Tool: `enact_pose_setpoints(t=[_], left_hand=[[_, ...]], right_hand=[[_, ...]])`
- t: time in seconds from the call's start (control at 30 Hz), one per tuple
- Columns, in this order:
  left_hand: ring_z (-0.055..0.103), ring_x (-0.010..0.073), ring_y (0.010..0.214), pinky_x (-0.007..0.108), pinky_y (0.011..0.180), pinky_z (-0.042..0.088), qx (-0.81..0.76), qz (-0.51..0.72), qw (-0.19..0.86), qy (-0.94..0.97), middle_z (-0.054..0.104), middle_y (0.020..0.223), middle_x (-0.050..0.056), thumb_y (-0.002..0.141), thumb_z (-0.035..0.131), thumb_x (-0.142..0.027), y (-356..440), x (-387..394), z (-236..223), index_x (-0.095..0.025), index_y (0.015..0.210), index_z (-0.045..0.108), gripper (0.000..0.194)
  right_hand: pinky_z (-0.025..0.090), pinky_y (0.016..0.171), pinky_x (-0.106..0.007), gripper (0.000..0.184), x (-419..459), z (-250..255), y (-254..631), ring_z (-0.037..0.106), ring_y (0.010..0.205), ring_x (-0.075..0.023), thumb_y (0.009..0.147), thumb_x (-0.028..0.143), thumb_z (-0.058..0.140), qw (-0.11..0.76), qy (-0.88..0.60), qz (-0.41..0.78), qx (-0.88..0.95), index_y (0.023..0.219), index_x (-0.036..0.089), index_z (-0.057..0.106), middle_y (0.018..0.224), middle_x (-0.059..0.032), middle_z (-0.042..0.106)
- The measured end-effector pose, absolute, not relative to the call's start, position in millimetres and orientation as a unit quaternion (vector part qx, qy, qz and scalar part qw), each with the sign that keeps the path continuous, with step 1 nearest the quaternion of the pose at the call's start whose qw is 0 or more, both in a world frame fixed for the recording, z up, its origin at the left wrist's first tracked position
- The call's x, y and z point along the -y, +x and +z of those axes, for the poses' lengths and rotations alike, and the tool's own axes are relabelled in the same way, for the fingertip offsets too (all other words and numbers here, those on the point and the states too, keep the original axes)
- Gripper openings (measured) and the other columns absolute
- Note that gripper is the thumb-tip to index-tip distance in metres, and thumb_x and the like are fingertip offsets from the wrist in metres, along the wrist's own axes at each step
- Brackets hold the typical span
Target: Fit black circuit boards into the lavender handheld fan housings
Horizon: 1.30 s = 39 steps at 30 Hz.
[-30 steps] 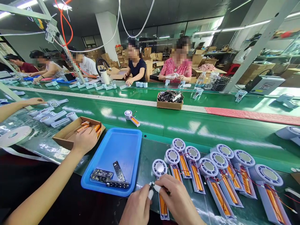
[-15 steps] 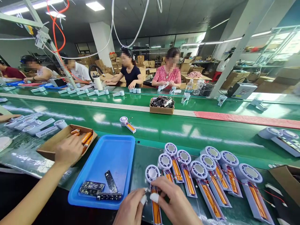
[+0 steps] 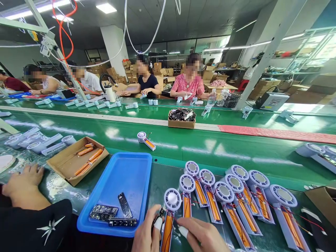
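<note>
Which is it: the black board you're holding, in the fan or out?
Out: the left fingers hold the board beside the nearest fan, whose orange battery shows uncovered.

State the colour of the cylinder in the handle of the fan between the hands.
The cylinder is orange; the head view, the only one, shows it.

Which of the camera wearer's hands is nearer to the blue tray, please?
Left. The left hand is beside the near right corner of the blue tray; the right hand is farther, across a handheld fan.
</note>
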<state>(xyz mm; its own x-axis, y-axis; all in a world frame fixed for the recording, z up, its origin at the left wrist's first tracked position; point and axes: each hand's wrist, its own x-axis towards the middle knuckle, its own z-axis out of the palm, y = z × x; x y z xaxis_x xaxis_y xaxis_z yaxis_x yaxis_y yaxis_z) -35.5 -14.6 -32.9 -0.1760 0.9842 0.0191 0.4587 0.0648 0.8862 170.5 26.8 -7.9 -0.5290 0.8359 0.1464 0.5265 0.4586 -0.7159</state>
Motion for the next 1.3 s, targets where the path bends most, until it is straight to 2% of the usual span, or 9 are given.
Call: enact_pose_setpoints(t=[0.17, 0.3, 0.4, 0.53, 0.73, 0.93, 1.17, 1.23, 1.3], left_hand=[[0.057, 0.0144, 0.053, 0.026, 0.065, 0.052, -0.64, 0.41, 0.328, 0.561, 0.074, 0.099, 0.005, 0.093, 0.042, -0.046, -33, 16, -27, -0.028, 0.117, 0.063, 0.036], [0.053, 0.0134, 0.05, 0.024, 0.061, 0.049, -0.637, 0.408, 0.348, 0.554, 0.071, 0.085, 0.003, 0.092, 0.042, -0.038, -30, 15, -18, -0.028, 0.105, 0.065, 0.028], [0.046, 0.0117, 0.045, 0.022, 0.053, 0.044, -0.641, 0.405, 0.38, 0.53, 0.063, 0.068, 0.0, 0.09, 0.044, -0.037, -30, 16, -15, -0.024, 0.09, 0.062, 0.022], [0.039, 0.0112, 0.039, 0.02, 0.039, 0.033, -0.654, 0.397, 0.423, 0.486, 0.048, 0.051, -0.005, 0.09, 0.045, -0.048, -28, 19, -14, -0.023, 0.089, 0.061, 0.03], [0.059, 0.0191, 0.062, 0.024, 0.056, 0.048, -0.682, 0.409, 0.395, 0.459, 0.058, 0.061, 0.0, 0.091, 0.04, -0.06, -25, 18, -1, -0.023, 0.099, 0.065, 0.045], [0.063, 0.0206, 0.087, 0.028, 0.08, 0.048, -0.619, 0.43, 0.357, 0.552, 0.068, 0.092, 0.004, 0.093, 0.048, -0.045, -30, 10, 5, -0.025, 0.095, 0.067, 0.028], [0.062, 0.0201, 0.08, 0.027, 0.074, 0.049, -0.624, 0.439, 0.36, 0.537, 0.067, 0.086, 0.005, 0.093, 0.048, -0.047, -29, 6, -1, -0.023, 0.093, 0.07, 0.033], [0.059, 0.0165, 0.067, 0.024, 0.061, 0.047, -0.628, 0.438, 0.405, 0.499, 0.065, 0.078, 0.003, 0.091, 0.049, -0.052, -27, 6, -1, -0.022, 0.092, 0.068, 0.035], [0.046, 0.011, 0.049, 0.019, 0.043, 0.036, -0.632, 0.43, 0.462, 0.45, 0.056, 0.063, -0.002, 0.088, 0.051, -0.057, -26, 7, 0, -0.021, 0.092, 0.066, 0.039]], right_hand=[[0.054, 0.083, -0.026, 0.037, -31, -14, 153, 0.07, 0.098, -0.0207, 0.093, 0.012, 0.042, 0.404, -0.407, 0.195, 0.796, 0.12, 0.026, 0.062, 0.109, -0.0061, 0.073], [0.055, 0.071, -0.023, 0.023, -33, -23, 122, 0.071, 0.078, -0.0172, 0.092, 0.024, 0.052, 0.448, -0.454, 0.347, 0.688, 0.112, 0.024, 0.063, 0.092, -0.0038, 0.075], [0.051, 0.062, -0.022, 0.015, -34, -21, 110, 0.067, 0.068, -0.0165, 0.088, 0.03, 0.057, 0.436, -0.489, 0.449, 0.608, 0.094, 0.02, 0.064, 0.079, -0.0029, 0.071], [0.047, 0.059, -0.023, 0.016, -33, -14, 112, 0.058, 0.061, -0.0149, 0.084, 0.027, 0.058, 0.417, -0.485, 0.417, 0.646, 0.092, 0.021, 0.071, 0.07, -0.0002, 0.064], [0.052, 0.078, -0.025, 0.028, -31, -15, 120, 0.065, 0.086, -0.0176, 0.09, 0.015, 0.049, 0.438, -0.394, 0.349, 0.728, 0.105, 0.025, 0.069, 0.095, -0.0051, 0.07], [0.053, 0.078, -0.028, 0.032, -31, -19, 124, 0.063, 0.088, -0.0185, 0.091, 0.011, 0.043, 0.395, -0.341, 0.308, 0.796, 0.111, 0.026, 0.064, 0.096, -0.0062, 0.067], [0.053, 0.072, -0.028, 0.043, -27, -15, 123, 0.062, 0.081, -0.0178, 0.079, 0.005, 0.049, 0.346, -0.377, 0.34, 0.788, 0.116, 0.026, 0.058, 0.096, -0.0033, 0.065], [0.053, 0.074, -0.03, 0.045, -26, -17, 122, 0.061, 0.086, -0.0203, 0.077, 0.005, 0.05, 0.341, -0.374, 0.316, 0.803, 0.116, 0.027, 0.057, 0.098, -0.0038, 0.064], [0.052, 0.075, -0.033, 0.043, -25, -21, 121, 0.059, 0.088, -0.0218, 0.08, 0.003, 0.047, 0.345, -0.371, 0.278, 0.816, 0.115, 0.026, 0.057, 0.099, -0.0047, 0.063]])
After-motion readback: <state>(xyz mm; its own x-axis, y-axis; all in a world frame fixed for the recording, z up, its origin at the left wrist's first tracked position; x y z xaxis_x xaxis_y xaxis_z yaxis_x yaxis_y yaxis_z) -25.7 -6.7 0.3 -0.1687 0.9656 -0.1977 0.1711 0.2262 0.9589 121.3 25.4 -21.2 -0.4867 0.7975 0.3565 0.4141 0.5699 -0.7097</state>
